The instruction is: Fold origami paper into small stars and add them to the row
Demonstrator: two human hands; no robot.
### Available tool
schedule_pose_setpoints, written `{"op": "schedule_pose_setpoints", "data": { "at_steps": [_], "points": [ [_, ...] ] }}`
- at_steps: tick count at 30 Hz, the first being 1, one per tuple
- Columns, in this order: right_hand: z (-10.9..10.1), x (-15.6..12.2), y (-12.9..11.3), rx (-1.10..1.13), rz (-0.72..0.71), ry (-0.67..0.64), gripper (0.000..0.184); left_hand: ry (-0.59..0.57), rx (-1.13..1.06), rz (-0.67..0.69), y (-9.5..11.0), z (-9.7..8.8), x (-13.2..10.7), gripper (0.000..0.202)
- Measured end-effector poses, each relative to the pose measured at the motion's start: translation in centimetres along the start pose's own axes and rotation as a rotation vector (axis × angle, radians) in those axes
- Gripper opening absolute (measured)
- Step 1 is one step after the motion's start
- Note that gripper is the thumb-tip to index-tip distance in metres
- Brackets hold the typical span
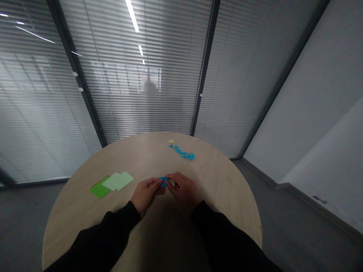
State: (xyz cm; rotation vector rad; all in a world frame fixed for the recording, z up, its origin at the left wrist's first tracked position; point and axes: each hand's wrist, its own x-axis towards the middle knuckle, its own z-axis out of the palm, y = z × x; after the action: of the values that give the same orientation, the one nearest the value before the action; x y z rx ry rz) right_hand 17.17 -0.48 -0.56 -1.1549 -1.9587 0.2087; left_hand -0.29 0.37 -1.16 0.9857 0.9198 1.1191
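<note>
A small piece of folded blue paper (163, 181) is held between my two hands over the round table. My left hand (146, 194) pinches its left side between thumb and fingers. On the other side, my right hand (183, 190) grips the paper's right edge with thumb and fingertips. Much of the paper is covered by my fingers, so its exact shape is hard to make out. Beyond my hands lie several small folded blue paper pieces (183, 154) in a slanting row, with a yellow one (171, 141) at the far end.
Light green paper sheets (121, 180) and a brighter green sheet (100, 189) with a red edge under it lie left of my hands. The round wooden table (227, 204) stands before glass panels with blinds (127, 94). A white wall (320, 113) rises at the right.
</note>
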Motion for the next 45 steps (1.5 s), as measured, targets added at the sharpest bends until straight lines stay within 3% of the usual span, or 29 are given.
{"op": "schedule_pose_setpoints", "data": {
  "at_steps": [8, 15, 18, 25, 38, 45],
  "points": [
    [0.1, -0.1, 0.2, -0.081, -0.002, -0.001, 0.024, -0.007, -0.079, -0.019, 0.0, 0.2, 0.0, 0.039],
    [0.0, 0.4, 0.0, 0.124, 0.012, 0.085, 0.007, -0.046, -0.048, -0.012, 0.2, 0.3, -0.3, 0.038],
    [-0.1, 0.5, 0.2, 0.151, 0.013, 0.057, 0.008, -0.043, -0.051, -0.028, 0.1, 0.2, -0.1, 0.039],
    [-0.4, 0.3, 0.5, 0.087, -0.089, -0.051, 0.014, -0.047, -0.112, -0.056, 0.2, 0.2, 0.0, 0.041],
    [-0.2, 0.1, 1.4, -0.11, -0.313, -0.019, 0.016, -0.053, -0.122, -0.041, -0.1, 0.1, 0.0, 0.036],
    [-0.1, 0.1, 1.4, -0.101, -0.311, -0.005, 0.016, -0.057, -0.127, -0.053, 0.0, 0.0, -0.1, 0.037]
  ]
}}
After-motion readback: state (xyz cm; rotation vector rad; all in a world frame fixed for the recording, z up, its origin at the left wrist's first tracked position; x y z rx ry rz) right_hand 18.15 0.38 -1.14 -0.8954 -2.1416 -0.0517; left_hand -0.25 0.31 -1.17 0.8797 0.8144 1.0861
